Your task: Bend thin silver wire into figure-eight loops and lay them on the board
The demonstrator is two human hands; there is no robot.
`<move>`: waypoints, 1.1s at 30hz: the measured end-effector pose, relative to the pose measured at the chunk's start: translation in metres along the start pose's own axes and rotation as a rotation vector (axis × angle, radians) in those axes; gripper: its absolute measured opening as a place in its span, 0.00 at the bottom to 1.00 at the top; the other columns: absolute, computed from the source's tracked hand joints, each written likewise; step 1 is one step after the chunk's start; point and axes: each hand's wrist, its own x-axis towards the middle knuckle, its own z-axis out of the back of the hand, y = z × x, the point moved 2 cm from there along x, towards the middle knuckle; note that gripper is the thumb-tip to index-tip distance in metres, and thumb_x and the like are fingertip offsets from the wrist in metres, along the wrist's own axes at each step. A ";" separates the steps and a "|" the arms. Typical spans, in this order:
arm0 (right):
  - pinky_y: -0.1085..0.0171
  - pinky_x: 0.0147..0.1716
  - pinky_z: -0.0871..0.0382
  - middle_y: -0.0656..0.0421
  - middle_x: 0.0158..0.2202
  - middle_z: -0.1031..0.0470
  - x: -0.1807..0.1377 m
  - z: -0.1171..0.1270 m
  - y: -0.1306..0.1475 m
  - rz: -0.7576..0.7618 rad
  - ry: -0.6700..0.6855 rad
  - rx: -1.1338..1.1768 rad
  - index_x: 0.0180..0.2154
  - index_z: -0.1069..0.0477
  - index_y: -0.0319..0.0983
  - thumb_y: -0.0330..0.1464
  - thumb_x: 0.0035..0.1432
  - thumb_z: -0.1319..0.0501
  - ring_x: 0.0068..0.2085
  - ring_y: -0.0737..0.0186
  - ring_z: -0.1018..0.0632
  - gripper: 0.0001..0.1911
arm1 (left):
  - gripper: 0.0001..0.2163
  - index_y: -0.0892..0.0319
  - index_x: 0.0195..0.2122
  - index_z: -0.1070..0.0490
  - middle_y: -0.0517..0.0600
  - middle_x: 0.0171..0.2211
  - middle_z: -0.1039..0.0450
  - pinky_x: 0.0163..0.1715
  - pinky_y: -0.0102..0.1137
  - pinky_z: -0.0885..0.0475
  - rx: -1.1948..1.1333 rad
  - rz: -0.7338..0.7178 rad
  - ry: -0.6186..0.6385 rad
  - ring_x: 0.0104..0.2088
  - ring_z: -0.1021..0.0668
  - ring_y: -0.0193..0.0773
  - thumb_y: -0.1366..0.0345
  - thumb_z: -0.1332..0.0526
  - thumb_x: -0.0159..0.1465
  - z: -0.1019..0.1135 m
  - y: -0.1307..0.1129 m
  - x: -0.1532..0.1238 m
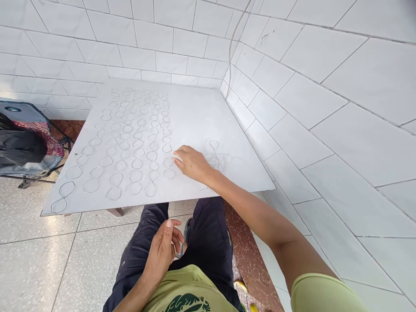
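My right hand (191, 164) reaches over the white board, palm down. Its thumb and forefinger are slightly apart, with the thumb tip at the edge of a thin figure-eight wire loop (169, 174). Whether the thumb touches the wire I cannot tell, and the other fingertips are partly hidden. Several columns of similar wire loops (134, 188) lie flat to the left. Just beyond my right wrist is a loose tangle of thin wire (214, 161). My left hand (164, 243) hangs above my lap, fingers loosely bent and apart, with nothing visible in it.
The white board (198, 108) forms the tabletop, with its front edge over my knees. White tiled walls (312, 99) stand behind and to the right. A cable (230, 56) runs down the corner. At left is a folding chair (48, 130) with dark cloth (22, 146) on it.
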 end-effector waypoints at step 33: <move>0.48 0.61 0.31 0.44 0.64 0.30 -0.022 -0.006 -0.026 0.059 -0.170 0.066 0.63 0.29 0.37 0.32 0.74 0.47 0.64 0.47 0.30 0.20 | 0.26 0.59 0.48 0.27 0.49 0.31 0.27 0.14 0.24 0.39 0.128 -0.057 0.010 0.24 0.27 0.34 0.40 0.47 0.72 0.017 0.021 0.007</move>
